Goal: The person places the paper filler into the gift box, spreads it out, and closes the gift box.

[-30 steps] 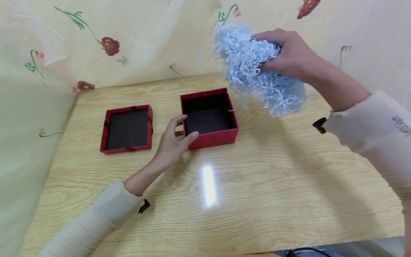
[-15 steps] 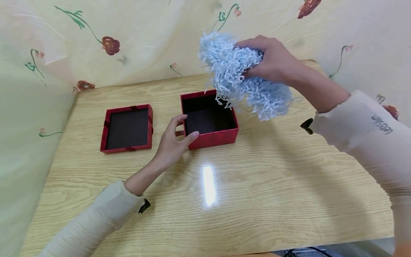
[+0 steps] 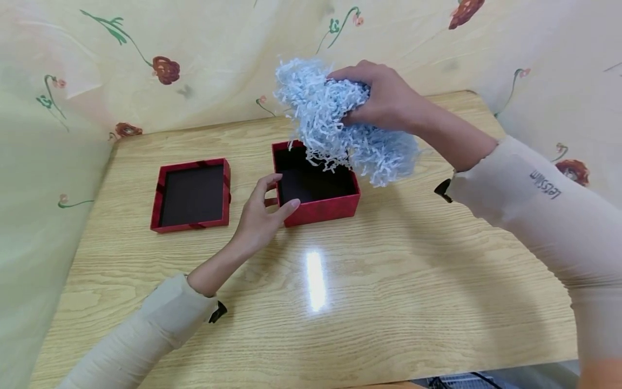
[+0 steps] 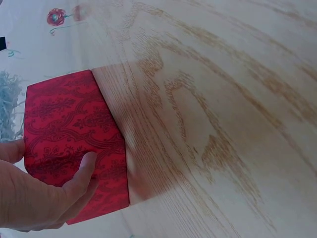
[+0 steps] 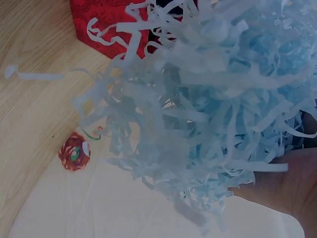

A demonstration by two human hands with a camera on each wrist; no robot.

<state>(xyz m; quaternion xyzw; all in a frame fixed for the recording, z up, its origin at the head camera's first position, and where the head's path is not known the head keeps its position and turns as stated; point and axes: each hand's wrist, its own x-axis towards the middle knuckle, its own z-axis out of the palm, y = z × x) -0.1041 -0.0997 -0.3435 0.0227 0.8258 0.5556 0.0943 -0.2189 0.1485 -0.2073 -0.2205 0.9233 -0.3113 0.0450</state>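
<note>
**Over the wooden table [image 3: 389,302], your blue paper shreds [image 3: 311,111] now overlap the red box [image 3: 323,212]**

Behind the box, a flowered cloth [image 3: 218,59] rises from the table's far edge. Your right hand [image 3: 381,97] grips the paper shreds in a loose bundle, thumb and fingers sunk into it, above the box's back right part. Your left hand [image 3: 259,219] holds the box at its left end, thumb at the front left corner and a fingertip at the left rim. The box stands with its dark opening upward. Well to its left, on the table, lies a shallow red lid [image 3: 193,195], its black inside showing.

Over the last second, your right hand has carried the bundle leftward, from beside the box to over its opening; your left hand and the box have stayed put. As I judge it, paper and box are now nearly lined up, though part of the bundle hangs beyond the right wall.

The shreds cover the box's back right corner and your right fingertips. You can't tell from here whether the lowest strands dip inside the box or hang above it. In the right wrist view, paper fills most of the frame, leaving only part of the box visible.
</note>
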